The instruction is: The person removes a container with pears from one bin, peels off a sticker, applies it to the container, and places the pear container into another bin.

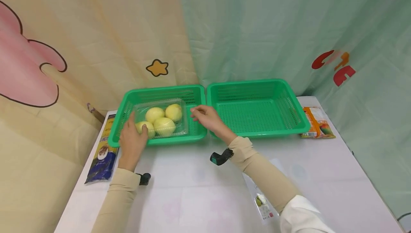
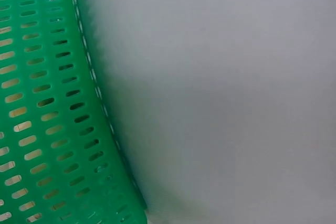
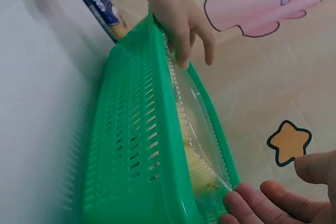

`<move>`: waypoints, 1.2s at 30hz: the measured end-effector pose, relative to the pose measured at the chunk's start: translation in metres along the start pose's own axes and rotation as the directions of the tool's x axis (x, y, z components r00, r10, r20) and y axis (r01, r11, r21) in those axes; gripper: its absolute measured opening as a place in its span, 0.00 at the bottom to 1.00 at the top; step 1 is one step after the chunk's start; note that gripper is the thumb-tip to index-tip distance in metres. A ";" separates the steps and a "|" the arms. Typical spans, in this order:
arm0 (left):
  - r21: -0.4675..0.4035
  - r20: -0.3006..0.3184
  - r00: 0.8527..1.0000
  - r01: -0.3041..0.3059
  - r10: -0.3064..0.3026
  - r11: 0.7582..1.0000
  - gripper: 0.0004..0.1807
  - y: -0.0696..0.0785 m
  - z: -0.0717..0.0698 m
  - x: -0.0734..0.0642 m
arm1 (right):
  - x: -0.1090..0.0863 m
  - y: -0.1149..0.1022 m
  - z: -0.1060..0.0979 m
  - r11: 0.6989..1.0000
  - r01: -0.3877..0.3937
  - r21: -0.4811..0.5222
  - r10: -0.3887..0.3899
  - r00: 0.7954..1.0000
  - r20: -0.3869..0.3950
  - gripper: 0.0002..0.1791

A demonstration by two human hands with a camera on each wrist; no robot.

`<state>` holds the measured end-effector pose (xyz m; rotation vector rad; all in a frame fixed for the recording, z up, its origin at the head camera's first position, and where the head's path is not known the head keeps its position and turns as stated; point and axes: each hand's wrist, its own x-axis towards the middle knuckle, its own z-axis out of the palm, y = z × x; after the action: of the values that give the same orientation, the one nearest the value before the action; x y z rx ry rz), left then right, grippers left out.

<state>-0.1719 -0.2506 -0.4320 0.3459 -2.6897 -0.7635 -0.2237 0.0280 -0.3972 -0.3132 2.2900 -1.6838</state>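
Note:
A clear plastic box (image 1: 160,102) of pale yellow-green round fruits (image 1: 165,126) lies in the left green basket (image 1: 189,140). My left hand (image 1: 132,140) rests at the box's left end, thumb and fingers spread over it. In the right wrist view, that left hand (image 3: 176,17) reaches over the basket's rim with its fingers pointing down. Off the box's right end hovers my right hand (image 1: 207,118), fingers loosely bent with nothing between them. Its fingers (image 3: 252,203) are close to the box's corner in the right wrist view; whether they touch is unclear.
A second green basket (image 1: 250,115) stands against the first on the right. A blue and yellow packet (image 1: 102,154) lies at the left, an orange packet (image 1: 318,122) at the right. Beneath my right forearm is a clear printed bag (image 1: 261,201). Curtains hang behind the table.

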 end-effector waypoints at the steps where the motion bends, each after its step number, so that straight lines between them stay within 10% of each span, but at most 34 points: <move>1: 0.004 0.008 1.000 0.013 -0.013 1.000 0.37 -0.001 -0.001 0.001 | 0.002 -0.001 0.004 1.000 -0.001 -0.023 0.001 1.000 0.006 0.23; 14: 0.075 0.208 0.973 0.087 -0.101 0.993 0.40 -0.008 -0.009 0.022 | 0.021 -0.005 0.042 0.990 -0.107 -0.089 0.106 0.994 -0.010 0.27; 21: 0.099 0.247 0.959 0.118 -0.139 0.988 0.43 -0.010 -0.008 0.026 | 0.030 -0.001 0.054 0.972 -0.204 -0.114 0.215 0.972 0.097 0.41; 36: 0.110 0.300 0.936 0.156 -0.183 0.982 0.45 -0.013 -0.008 0.034 | 0.044 0.006 0.063 0.968 -0.250 0.027 0.249 0.968 0.040 0.41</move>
<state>-0.1981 -0.2762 -0.4245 0.5250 -3.0238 -0.8128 -0.2427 -0.0415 -0.4251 -0.0443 2.1699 -1.5721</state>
